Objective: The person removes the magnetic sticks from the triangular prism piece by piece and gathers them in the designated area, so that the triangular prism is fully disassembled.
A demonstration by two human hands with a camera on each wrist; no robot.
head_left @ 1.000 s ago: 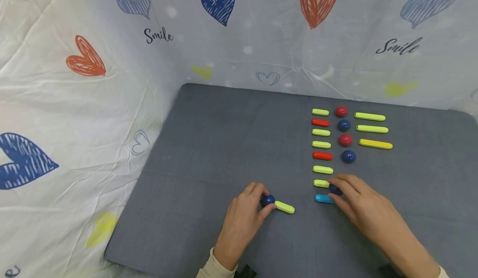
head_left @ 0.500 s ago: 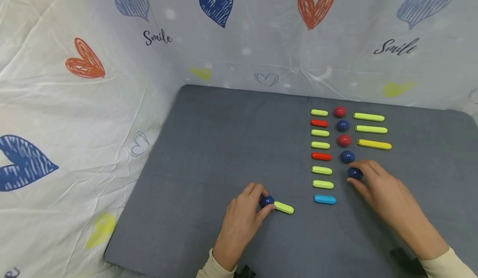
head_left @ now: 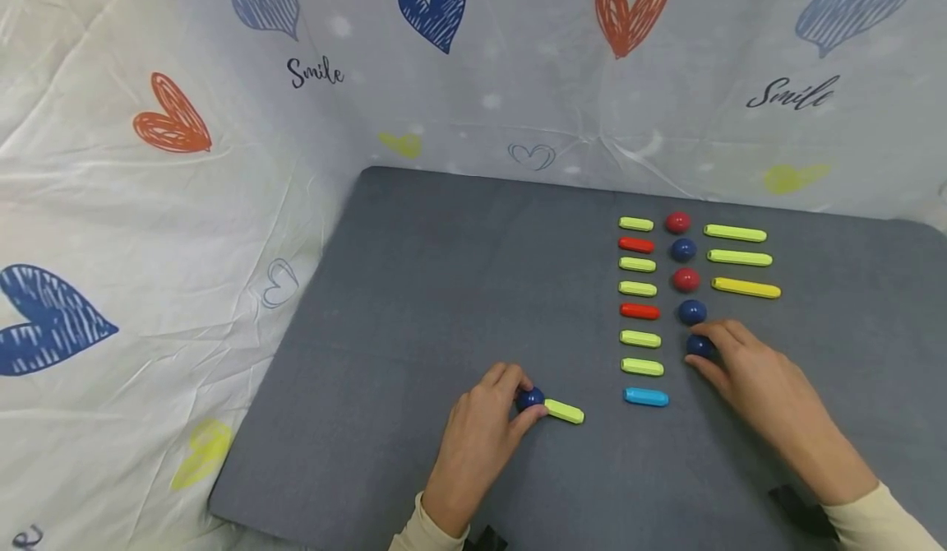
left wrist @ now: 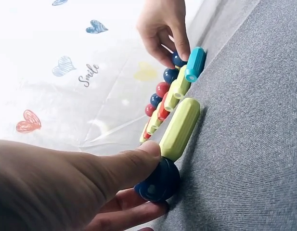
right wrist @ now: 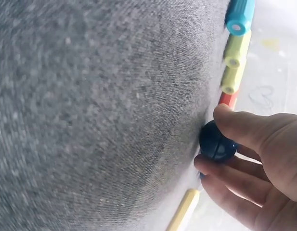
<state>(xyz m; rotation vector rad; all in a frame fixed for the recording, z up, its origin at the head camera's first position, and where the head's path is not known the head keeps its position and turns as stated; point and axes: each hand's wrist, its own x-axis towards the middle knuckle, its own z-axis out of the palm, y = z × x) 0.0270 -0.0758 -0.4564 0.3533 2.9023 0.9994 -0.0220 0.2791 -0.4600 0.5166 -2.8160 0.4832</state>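
In the head view my left hand [head_left: 477, 436] pinches a dark blue ball [head_left: 529, 399] between thumb and fingers. A short light green stick [head_left: 565, 411] lies against that ball, its near end by the thumb. On the right, my right hand [head_left: 762, 395] holds a second blue ball [right wrist: 216, 142] on the cloth, just below another blue ball [head_left: 691, 312]. That ball ends a column with a red ball [head_left: 685, 280], a blue ball [head_left: 683, 249] and a red ball [head_left: 677, 222]. Left of the right hand lies a blue stick [head_left: 646, 396].
A column of short green and red sticks, such as a red stick [head_left: 639, 311], runs left of the balls. Longer sticks, including a yellow stick [head_left: 746, 288], lie to their right. The grey table [head_left: 414, 288] meets a white heart-printed curtain [head_left: 518, 57] at the back.
My right hand has carried its blue ball from beside the lower sticks up and right to the bottom of the ball column. My left hand keeps its hold in the same place.
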